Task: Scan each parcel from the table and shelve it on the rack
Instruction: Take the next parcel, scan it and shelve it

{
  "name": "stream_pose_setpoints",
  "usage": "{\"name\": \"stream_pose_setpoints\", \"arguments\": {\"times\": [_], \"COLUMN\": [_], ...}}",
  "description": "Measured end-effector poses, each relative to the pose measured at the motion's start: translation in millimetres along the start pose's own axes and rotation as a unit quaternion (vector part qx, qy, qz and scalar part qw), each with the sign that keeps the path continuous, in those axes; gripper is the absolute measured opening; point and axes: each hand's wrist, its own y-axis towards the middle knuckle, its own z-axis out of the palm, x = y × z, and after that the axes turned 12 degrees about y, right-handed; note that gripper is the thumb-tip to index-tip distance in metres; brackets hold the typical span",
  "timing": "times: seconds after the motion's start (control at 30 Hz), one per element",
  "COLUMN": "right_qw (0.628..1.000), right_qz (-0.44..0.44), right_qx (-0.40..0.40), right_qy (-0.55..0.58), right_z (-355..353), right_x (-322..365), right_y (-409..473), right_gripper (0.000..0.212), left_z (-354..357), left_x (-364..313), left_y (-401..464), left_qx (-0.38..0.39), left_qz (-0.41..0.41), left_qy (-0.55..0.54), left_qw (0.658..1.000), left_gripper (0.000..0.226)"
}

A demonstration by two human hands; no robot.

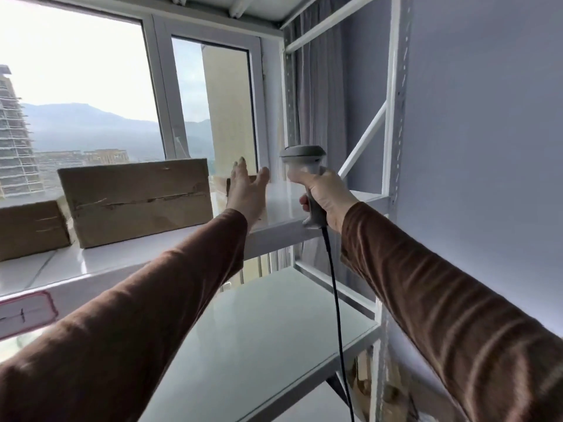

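Shelving is under way — a small parcel [254, 181] is touched by the spread left hand [245, 190] on the rack [289, 205]; the scanner [307, 175] is gripped by the right hand [327, 197]. Pushing it fully back is advised.

The pink-bordered label [23, 313] on my rack's shelf edge [91, 287] bears one handwritten mark (maybe a "1").
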Motion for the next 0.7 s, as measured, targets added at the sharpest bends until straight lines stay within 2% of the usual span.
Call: {"name": "stream_pose_setpoints", "arguments": {"times": [0.1, 0.17, 0.23, 0.3, 0.43, 0.7], "right_qw": [0.996, 0.987, 0.976, 0.966, 0.941, 0.904], "right_qz": [-0.069, -0.089, -0.100, -0.092, -0.056, 0.020], "right_qx": [-0.056, -0.111, -0.155, -0.195, -0.279, -0.387], "right_qy": [-0.034, -0.076, -0.117, -0.144, -0.182, -0.180], "right_z": [-37.3, -71.1, -109.9, -151.2, -234.4, -373.7], "right_x": [-0.3, -3.8, -9.5, -13.6, -15.6, -32.0], "right_y": [-41.0, -72.0, -105.3, -139.1, -207.2, -314.7], "right_gripper": [0.019, 0.027, 0.026, 0.023, 0.029, 0.020], "left_z": [20.0, 42.7, 71.8, 104.5, 171.9, 309.5], "left_x": [-10.0, -16.9, -22.0, -27.5, -44.0, -72.9], "left_y": [-36.3, -63.1, -93.4, -125.7, -193.0, -314.9], "left_qx": [0.022, 0.064, 0.118, 0.166, 0.256, 0.403], "left_qz": [0.044, 0.052, 0.046, 0.037, 0.012, -0.023], "left_qy": [-0.063, -0.110, -0.154, -0.177, -0.205, -0.178], "left_qw": [0.997, 0.990, 0.980, 0.969, 0.945, 0.897], "left_gripper": [0.066, 0.064, 0.064, 0.063, 0.059, 0.057]}}
